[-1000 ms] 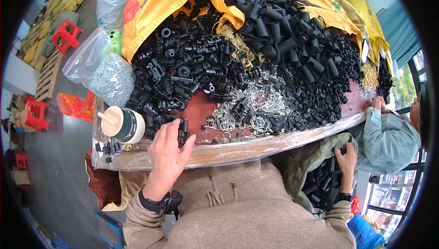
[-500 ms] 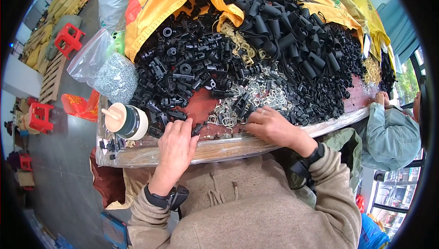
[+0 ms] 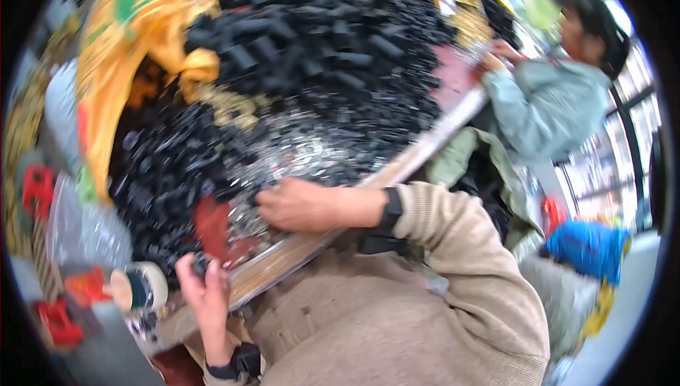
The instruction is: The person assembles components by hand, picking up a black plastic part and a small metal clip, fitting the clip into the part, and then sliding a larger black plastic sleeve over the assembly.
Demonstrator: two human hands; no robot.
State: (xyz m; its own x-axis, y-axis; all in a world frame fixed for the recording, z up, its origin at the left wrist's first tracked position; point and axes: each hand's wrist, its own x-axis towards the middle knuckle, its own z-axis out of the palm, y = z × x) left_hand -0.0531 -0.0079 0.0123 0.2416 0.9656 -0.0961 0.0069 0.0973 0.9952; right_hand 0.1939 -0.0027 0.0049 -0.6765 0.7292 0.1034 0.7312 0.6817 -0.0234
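Observation:
My left hand [image 3: 205, 292] is at the table's near edge, beside the lidded cup [image 3: 150, 285]. Its fingers are closed on a small black plastic part [image 3: 200, 265]. Over the silver metal hooks [image 3: 294, 152] is my right hand [image 3: 301, 205], its fingers curled together; what they hold, if anything, is hidden and smeared by motion. Left of the hooks lies a heap of black plastic fittings [image 3: 159, 173]. Farther back are black tubes with straps [image 3: 283, 39], with brass-coloured pieces [image 3: 230, 106] between the heaps.
A wooden edge [image 3: 283, 265] wrapped in clear film borders the table. Yellow woven sacks [image 3: 142, 25] stand at the far side. Left is a clear bag of small parts [image 3: 99, 234], with red stools [image 3: 57, 322] beyond. A co-worker in a pale blue-green jacket [image 3: 549, 106] works at the right.
The view has swung to the right and blurred, bringing more of the co-worker in. My left hand has lifted a small black part. My right hand remains at the hooks.

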